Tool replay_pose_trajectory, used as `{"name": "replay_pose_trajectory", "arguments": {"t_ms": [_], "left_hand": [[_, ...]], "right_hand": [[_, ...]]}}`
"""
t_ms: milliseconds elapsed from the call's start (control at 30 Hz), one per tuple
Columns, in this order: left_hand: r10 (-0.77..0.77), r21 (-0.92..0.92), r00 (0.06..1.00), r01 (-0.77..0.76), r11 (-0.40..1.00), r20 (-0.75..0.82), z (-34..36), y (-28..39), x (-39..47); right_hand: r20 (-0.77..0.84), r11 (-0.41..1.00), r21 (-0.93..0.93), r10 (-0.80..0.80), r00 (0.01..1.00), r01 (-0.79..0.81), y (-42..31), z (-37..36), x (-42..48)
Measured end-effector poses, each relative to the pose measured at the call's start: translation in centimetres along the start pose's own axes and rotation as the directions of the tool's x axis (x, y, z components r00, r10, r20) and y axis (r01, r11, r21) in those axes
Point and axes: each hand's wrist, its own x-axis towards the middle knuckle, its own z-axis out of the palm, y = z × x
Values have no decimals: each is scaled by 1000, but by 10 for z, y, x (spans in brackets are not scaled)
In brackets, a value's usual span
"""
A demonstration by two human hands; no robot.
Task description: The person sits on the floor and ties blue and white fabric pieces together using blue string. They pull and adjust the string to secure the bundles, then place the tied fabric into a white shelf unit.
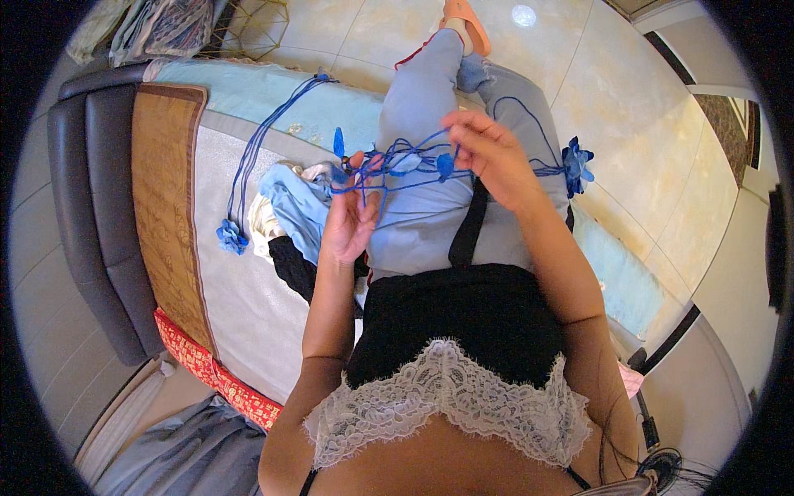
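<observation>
Between my two hands, over my lap, stretches a tangle of thin blue cords (pixel 409 152) with blue petal-shaped pieces on it. My left hand (pixel 353 217) holds the cords at the tangle's left end, near an upright blue petal (pixel 339 142) and a dark bead. With bent fingers, my right hand (pixel 487 152) grips a strand at the other end, beside a round blue petal (pixel 445 166). Cords run on past my right wrist to a blue fabric flower (pixel 578 167) at my thigh's outer edge. The exact path of each strand is unclear.
Left of me, another bundle of blue cords (pixel 257 146) with a blue flower (pixel 232 237) lies across the bed (pixel 248 335). Crumpled blue, white and black clothes (pixel 294 204) lie by my left forearm. A dark padded headboard (pixel 99 217) borders the bed; tiled floor (pixel 626 155) extends ahead.
</observation>
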Motion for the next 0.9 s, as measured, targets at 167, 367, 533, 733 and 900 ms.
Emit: {"name": "replay_pose_trajectory", "arguments": {"t_ms": [167, 367, 533, 733, 900], "left_hand": [[-58, 29, 997, 57, 998, 43, 21, 3, 1], [-190, 215, 977, 166, 962, 99, 11, 5, -6], [17, 180, 984, -49, 982, 176, 22, 14, -3], [151, 63, 986, -146, 987, -70, 13, 16, 3], [86, -72, 995, -90, 993, -51, 13, 22, 1]], "right_hand": [[249, 460, -744, -482, 840, 485, 20, 8, 4], [357, 360, -783, -408, 840, 508, 19, 43, 3], [81, 656, -685, -364, 928, 317, 17, 35, 4], [-45, 656, -733, -312, 949, 181, 19, 34, -1], [245, 491, -679, -550, 799, 546, 18, 26, 6]]}}
